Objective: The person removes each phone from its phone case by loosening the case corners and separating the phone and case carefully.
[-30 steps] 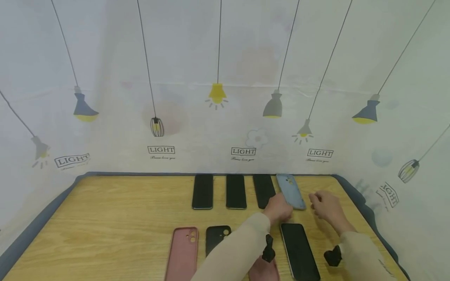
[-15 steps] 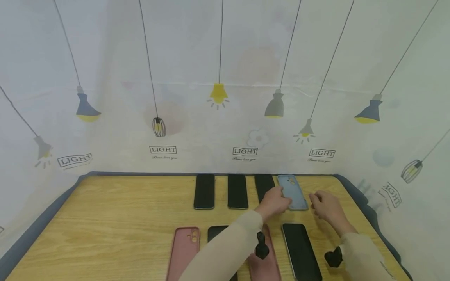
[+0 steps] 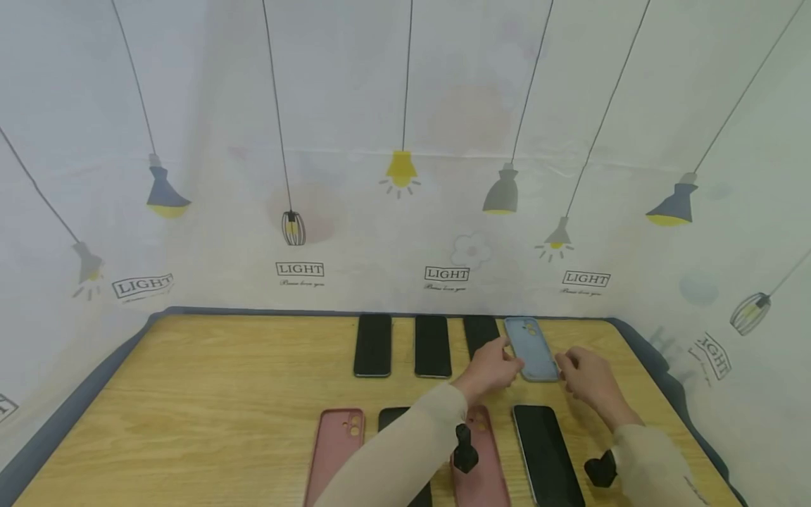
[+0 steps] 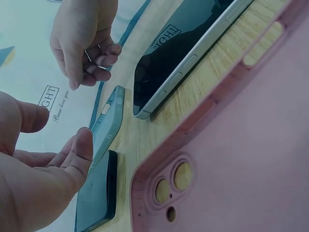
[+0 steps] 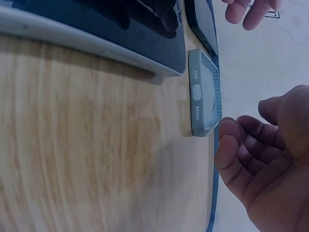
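Observation:
A light blue phone case [image 3: 532,350] lies on the table's far right part, its hollow side up. My left hand [image 3: 489,367] hovers at its left side, thumb and fingers apart, over the near end of a black phone [image 3: 479,332]. Nothing is between the fingers of the left hand [image 4: 46,179] in the left wrist view. My right hand [image 3: 591,384] is by the case's right edge, fingers loosely curled; whether they touch it I cannot tell. In the right wrist view the right hand [image 5: 270,159] holds nothing, with the blue case [image 5: 205,94] beside its fingertips.
Two more black phones [image 3: 374,345] lie left in the far row. Nearer are a pink case [image 3: 336,451], a black case [image 3: 391,417] partly under my left sleeve, another pink case [image 3: 484,458] and a large phone [image 3: 548,454]. A lamp-printed curtain [image 3: 355,239] stands behind the table.
My left hand has drawn back left from the blue case's near left edge, its fingers opening out. My right hand stays by the case. The head view has turned slightly left.

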`<action>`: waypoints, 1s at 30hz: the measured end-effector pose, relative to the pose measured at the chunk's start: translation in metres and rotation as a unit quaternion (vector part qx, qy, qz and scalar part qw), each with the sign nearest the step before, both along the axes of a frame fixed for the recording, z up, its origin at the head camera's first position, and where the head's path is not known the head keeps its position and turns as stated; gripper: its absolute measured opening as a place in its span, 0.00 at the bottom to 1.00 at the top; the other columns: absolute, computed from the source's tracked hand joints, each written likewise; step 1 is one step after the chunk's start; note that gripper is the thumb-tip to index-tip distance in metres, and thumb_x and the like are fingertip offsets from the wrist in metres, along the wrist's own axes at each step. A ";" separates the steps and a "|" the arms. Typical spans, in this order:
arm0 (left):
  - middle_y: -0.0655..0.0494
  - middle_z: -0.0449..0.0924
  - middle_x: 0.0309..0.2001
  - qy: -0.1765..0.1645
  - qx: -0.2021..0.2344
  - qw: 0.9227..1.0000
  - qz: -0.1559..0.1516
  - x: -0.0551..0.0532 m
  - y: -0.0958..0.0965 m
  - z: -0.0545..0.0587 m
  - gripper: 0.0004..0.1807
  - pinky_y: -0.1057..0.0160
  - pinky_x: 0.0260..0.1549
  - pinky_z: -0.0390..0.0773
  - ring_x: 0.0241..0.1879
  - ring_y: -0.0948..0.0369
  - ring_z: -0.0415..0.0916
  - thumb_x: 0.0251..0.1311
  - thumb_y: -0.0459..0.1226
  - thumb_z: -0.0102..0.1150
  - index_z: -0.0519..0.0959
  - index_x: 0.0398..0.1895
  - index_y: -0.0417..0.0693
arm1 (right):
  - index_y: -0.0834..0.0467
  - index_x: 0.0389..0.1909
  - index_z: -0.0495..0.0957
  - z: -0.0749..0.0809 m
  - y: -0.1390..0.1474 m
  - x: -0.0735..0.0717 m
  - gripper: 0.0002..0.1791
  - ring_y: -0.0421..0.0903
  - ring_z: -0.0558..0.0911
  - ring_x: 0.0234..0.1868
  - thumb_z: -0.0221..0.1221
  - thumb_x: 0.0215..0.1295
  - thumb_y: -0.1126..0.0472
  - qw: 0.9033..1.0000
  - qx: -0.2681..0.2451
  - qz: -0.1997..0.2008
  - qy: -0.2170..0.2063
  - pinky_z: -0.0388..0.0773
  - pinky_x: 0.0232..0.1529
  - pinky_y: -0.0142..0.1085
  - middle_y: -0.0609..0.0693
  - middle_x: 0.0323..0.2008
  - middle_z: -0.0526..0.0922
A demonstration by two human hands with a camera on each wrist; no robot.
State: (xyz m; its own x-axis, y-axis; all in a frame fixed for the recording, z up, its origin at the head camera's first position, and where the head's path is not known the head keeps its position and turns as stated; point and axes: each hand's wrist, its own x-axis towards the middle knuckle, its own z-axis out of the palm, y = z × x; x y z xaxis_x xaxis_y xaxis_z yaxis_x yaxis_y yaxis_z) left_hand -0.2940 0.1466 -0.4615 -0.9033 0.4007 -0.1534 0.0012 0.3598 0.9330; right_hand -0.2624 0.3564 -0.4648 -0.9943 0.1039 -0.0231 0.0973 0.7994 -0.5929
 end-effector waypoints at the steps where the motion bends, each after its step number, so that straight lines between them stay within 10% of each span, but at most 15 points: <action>1: 0.54 0.84 0.46 0.000 -0.002 1.000 0.001 0.000 0.000 0.000 0.32 0.58 0.41 0.83 0.35 0.61 0.83 0.73 0.39 0.60 0.64 0.77 0.43 | 0.68 0.42 0.77 0.000 0.000 0.000 0.18 0.47 0.79 0.26 0.49 0.82 0.56 1.000 0.000 0.001 0.000 0.81 0.26 0.39 0.58 0.32 0.83; 19: 0.55 0.84 0.44 0.006 -0.034 0.999 0.002 0.002 0.003 0.002 0.29 0.59 0.40 0.81 0.34 0.62 0.81 0.74 0.40 0.58 0.67 0.75 0.43 | 0.69 0.39 0.78 -0.004 -0.006 -0.010 0.17 0.49 0.76 0.30 0.54 0.77 0.57 0.997 0.072 0.004 -0.015 0.75 0.28 0.40 0.56 0.29 0.80; 30: 0.54 0.83 0.52 0.050 -0.081 0.995 -0.008 0.002 -0.005 0.002 0.31 0.58 0.52 0.81 0.50 0.60 0.81 0.74 0.44 0.58 0.67 0.76 0.43 | 0.69 0.40 0.79 -0.005 -0.010 -0.004 0.15 0.49 0.77 0.31 0.55 0.76 0.59 0.997 0.075 0.022 0.016 0.76 0.30 0.42 0.56 0.31 0.82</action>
